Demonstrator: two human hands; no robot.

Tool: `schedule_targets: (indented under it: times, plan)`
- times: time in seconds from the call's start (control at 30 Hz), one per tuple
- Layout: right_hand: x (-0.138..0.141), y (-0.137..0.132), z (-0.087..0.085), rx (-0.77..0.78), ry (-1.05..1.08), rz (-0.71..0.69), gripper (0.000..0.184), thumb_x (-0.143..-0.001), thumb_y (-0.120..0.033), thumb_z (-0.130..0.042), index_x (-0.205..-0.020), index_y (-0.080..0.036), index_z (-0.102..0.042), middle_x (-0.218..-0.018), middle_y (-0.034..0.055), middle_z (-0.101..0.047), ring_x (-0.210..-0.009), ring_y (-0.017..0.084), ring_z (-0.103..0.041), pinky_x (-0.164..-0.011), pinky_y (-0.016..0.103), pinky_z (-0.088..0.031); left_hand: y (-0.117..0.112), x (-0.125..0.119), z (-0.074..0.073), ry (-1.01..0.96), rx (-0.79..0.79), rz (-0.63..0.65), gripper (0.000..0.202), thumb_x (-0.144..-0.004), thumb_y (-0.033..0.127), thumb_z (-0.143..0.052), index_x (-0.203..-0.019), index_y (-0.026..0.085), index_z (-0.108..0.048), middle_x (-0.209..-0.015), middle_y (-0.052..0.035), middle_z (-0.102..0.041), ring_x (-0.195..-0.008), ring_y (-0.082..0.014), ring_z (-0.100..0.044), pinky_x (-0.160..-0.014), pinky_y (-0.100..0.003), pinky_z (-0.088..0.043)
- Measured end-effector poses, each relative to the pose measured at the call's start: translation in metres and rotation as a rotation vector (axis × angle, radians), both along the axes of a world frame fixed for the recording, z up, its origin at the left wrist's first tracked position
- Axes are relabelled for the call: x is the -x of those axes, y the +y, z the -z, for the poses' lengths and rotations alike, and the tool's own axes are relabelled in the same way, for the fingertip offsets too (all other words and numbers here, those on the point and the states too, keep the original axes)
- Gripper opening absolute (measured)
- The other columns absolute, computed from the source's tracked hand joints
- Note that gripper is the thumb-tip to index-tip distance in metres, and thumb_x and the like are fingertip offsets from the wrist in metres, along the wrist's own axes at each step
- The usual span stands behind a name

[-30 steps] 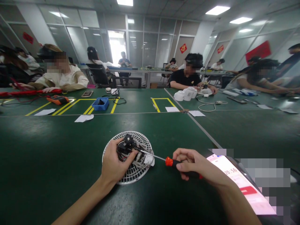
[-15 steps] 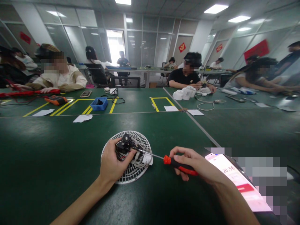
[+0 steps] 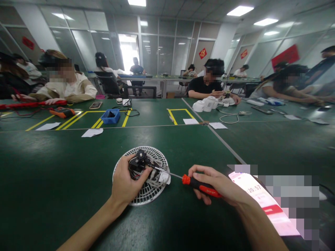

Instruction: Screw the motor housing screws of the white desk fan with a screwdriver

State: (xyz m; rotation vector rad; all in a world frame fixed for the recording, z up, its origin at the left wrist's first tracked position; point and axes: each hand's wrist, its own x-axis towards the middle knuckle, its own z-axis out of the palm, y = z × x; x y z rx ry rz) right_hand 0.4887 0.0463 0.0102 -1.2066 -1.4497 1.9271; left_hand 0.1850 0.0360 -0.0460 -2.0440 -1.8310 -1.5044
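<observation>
A round white slatted grille [image 3: 140,199] lies on the green table in front of me. On it sit a black motor assembly [image 3: 141,157] and a bundle of pale wires with a white plug [image 3: 163,178]. My left hand [image 3: 127,181] is closed around the left side of the motor assembly, its thumb near the screwdriver's tip. In my right hand [image 3: 209,181] is a red-and-black screwdriver [image 3: 194,182], fingers around its handle. The metal shaft slants up to the left and meets the motor assembly; the exact contact point is too small to make out.
A lit phone [image 3: 264,202] lies to the right of my right forearm. Farther off are a blue bin [image 3: 110,116], paper sheets [image 3: 92,132], an orange-and-black meter [image 3: 62,112] and white housings [image 3: 206,104]. A co-worker [image 3: 206,83] sits across the table, handling a part.
The screwdriver handle has turned in my right hand, showing more of its red side, and my fingers have shifted slightly. My left hand and the motor assembly stay in place.
</observation>
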Motion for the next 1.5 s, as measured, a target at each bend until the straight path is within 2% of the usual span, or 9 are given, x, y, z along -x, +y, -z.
schedule_targets:
  times: [0.57,1.0,1.5]
  plan:
    - [0.002,-0.001,-0.0016,-0.005,-0.009,-0.006,0.038,-0.09,-0.057,-0.064,-0.098,-0.021,-0.054,-0.063,0.0008,-0.069,-0.041,0.011,-0.055,-0.04,0.02,-0.041,0.0011,-0.0005,0.0,0.007,-0.004,-0.002,0.053,-0.083,0.056,-0.072,-0.119,0.021,-0.056,-0.105,-0.0077,-0.066,-0.096,-0.0261,-0.067,-0.087,-0.044,-0.057]
    - [0.0023,-0.0023,-0.0034,-0.011,-0.015,-0.008,0.037,-0.092,-0.057,-0.062,-0.098,-0.021,-0.054,-0.062,0.0009,-0.068,-0.04,0.009,-0.052,-0.038,0.017,-0.037,-0.0006,-0.0004,-0.0021,0.014,-0.014,0.025,0.046,-0.085,0.047,-0.07,-0.12,0.02,-0.055,-0.104,-0.0073,-0.065,-0.094,-0.0246,-0.066,-0.086,-0.042,-0.057]
    - [0.0037,0.0008,-0.0002,0.011,-0.022,0.005,0.036,-0.09,-0.056,-0.062,-0.097,-0.021,-0.054,-0.06,0.0011,-0.068,-0.038,0.009,-0.05,-0.036,0.016,-0.036,-0.0002,0.0005,-0.0006,0.004,-0.016,0.035,0.048,-0.086,0.048,-0.07,-0.122,0.021,-0.054,-0.106,-0.0068,-0.065,-0.096,-0.0244,-0.066,-0.088,-0.042,-0.057]
